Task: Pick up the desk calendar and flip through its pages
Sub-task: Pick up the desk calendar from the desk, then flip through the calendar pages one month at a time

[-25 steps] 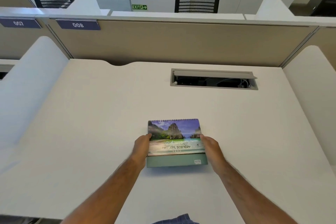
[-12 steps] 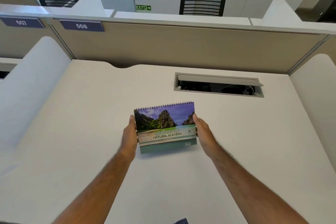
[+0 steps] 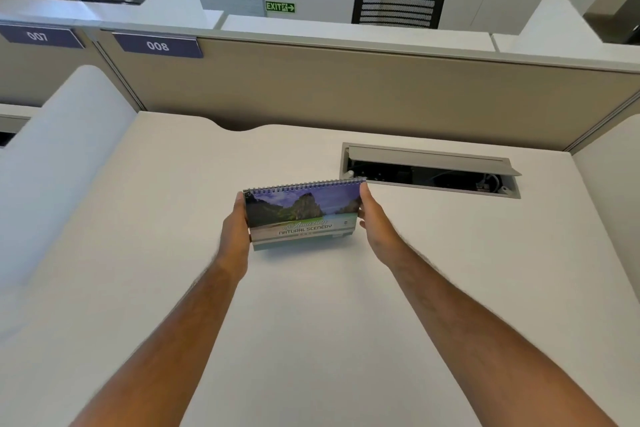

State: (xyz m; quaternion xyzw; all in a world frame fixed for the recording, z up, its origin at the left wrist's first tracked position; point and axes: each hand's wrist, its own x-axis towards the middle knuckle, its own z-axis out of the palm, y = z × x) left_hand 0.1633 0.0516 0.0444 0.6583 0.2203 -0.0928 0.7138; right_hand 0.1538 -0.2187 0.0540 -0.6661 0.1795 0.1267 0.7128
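The desk calendar (image 3: 302, 213) has a spiral binding along its top edge and a cover photo of cliffs and sea with the words "Natural Scenery". It hangs a little above the white desk (image 3: 311, 322), slightly tilted, its cover facing me. My left hand (image 3: 236, 230) grips its left edge. Against its right edge presses my right hand (image 3: 375, 227), fingers reaching up to the top corner. Both arms stretch forward over the desk.
An open cable hatch (image 3: 429, 168) with wires inside is set into the desk just behind and to the right of the calendar. A beige partition (image 3: 346, 90) closes off the back, white side panels (image 3: 59, 149) the sides. Two office chairs stand beyond.
Both hands have lifted the calendar off the desk and carried it up and away from me, toward the cable hatch. Its cover has tipped more upright.
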